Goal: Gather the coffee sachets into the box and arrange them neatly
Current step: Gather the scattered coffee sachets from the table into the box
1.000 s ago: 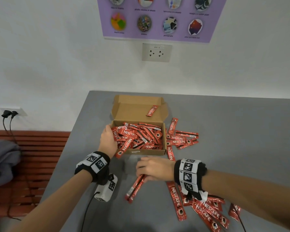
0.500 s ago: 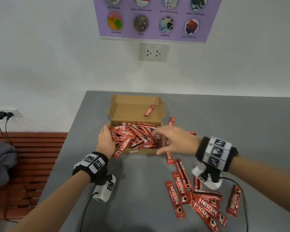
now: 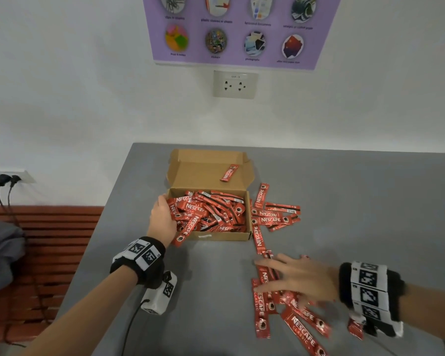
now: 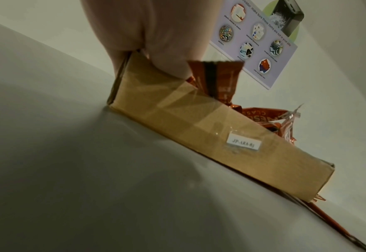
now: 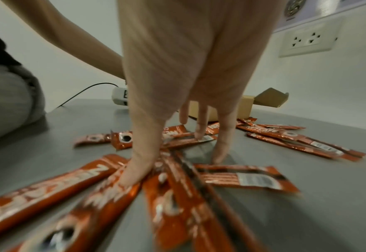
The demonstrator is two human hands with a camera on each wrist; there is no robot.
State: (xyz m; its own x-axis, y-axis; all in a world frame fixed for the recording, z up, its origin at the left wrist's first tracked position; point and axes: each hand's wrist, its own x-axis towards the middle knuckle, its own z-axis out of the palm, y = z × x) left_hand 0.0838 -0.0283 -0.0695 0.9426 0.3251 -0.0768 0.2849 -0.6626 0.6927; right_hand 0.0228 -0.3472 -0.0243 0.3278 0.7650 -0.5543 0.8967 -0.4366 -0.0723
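Note:
An open cardboard box (image 3: 224, 235) holds a jumbled heap of red coffee sachets (image 3: 211, 211). One sachet (image 3: 229, 172) lies on the raised lid. My left hand (image 3: 162, 222) grips the box's front-left corner, and in the left wrist view its thumb and fingers (image 4: 156, 34) pinch the box wall (image 4: 199, 127). More sachets (image 3: 275, 217) lie in a cluster right of the box. My right hand (image 3: 293, 278) lies spread over loose sachets (image 3: 261, 304) at the front right, its straight fingertips (image 5: 134, 173) pressing down on the sachets (image 5: 177, 196).
The grey table (image 3: 357, 201) stands against a white wall with a socket (image 3: 234, 84) and a purple poster. Its left edge drops to a red slatted bench (image 3: 49, 240) holding a grey bundle. A white camera unit (image 3: 159, 296) hangs under my left wrist.
My right hand carried sachets from the table front to the box, then came back to the loose pile at the front right. My left hand stayed on the box corner.

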